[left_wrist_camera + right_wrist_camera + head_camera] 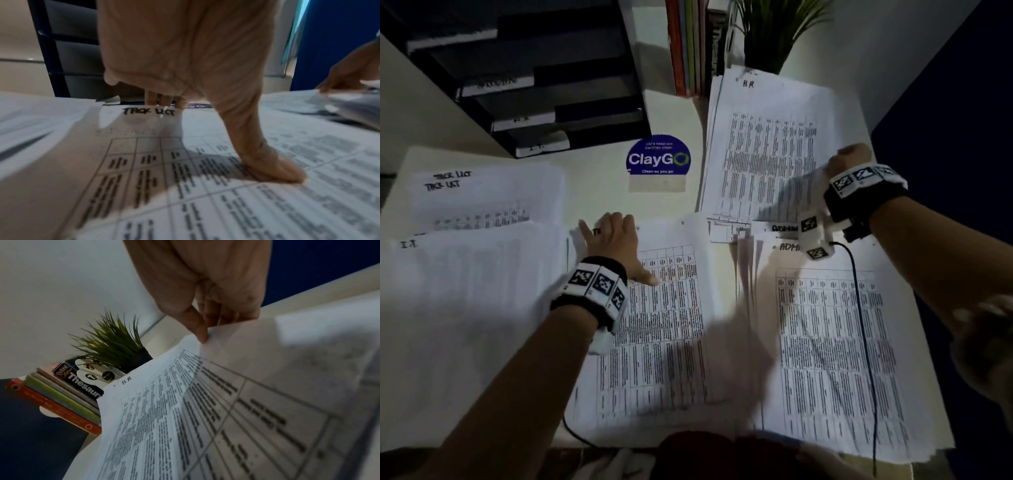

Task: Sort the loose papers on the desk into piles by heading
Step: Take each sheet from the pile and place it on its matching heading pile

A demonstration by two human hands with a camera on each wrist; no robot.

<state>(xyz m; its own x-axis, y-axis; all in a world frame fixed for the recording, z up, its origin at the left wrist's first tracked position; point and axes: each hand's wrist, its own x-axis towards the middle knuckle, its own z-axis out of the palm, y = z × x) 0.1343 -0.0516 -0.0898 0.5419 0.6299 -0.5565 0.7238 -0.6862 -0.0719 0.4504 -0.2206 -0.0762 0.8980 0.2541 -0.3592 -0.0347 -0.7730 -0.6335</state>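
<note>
1. We have a loose sheet (257, 369) pinched by one corner in our right hand (203, 293), lifted over the right side of the surface (599, 171); thumb and fingers close on it, a real grip.
2. Our left hand (616, 240) lies on the middle sheet (667, 325), fingers spread and mostly straight, thumb pressed on the print, gripping nothing. The left wrist view shows "TASK LIST" handwritten at its top.
3. To do this step well, we judge we should read the lifted sheet's heading, blurred here, before lowering it, and lay it square onto the matching pile.
4. Choices nearby: the HR pile (767, 144) at the far right, the ADMIN pile (832, 342) nearer us, the I.T. pile (465, 308) and TASK LIST pile (482, 195) at left.
5. The paper is thin, white and limp, printed with dense tables; it bows from one corner, so a second hand under it would help.
6. Beyond stand a dark stacked tray rack (534, 85), upright books (688, 44), a spiky plant (774, 31) and a round blue sticker (658, 156).
</note>
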